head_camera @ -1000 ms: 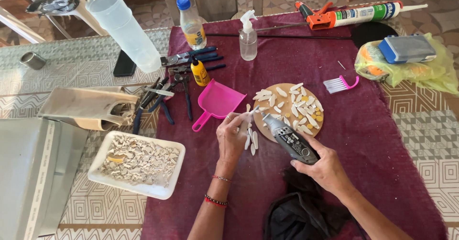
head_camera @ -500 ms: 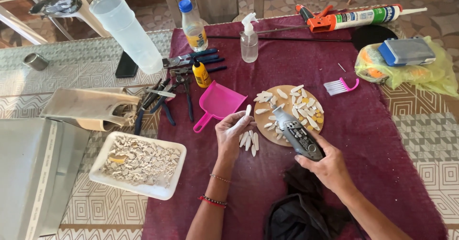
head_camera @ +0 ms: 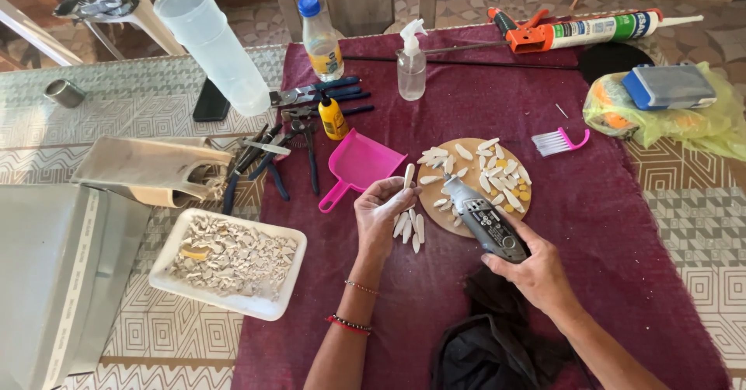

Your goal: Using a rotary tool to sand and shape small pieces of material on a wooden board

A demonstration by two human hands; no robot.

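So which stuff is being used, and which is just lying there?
In use:
left hand holding one small white oval piece
right hand holding grey handheld rotary tool
round wooden board

Lying about:
pink plastic dustpan
orange caulking gun
clear spray bottle

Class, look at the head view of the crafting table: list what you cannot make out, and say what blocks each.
- Tip of the grey rotary tool: too small to show whether it is touching the wooden disc.
- Right hand palm: hidden beneath the tool.
- Far end of the white piece: the left hand covers it.
- Black cloth: cut off by the bottom edge.
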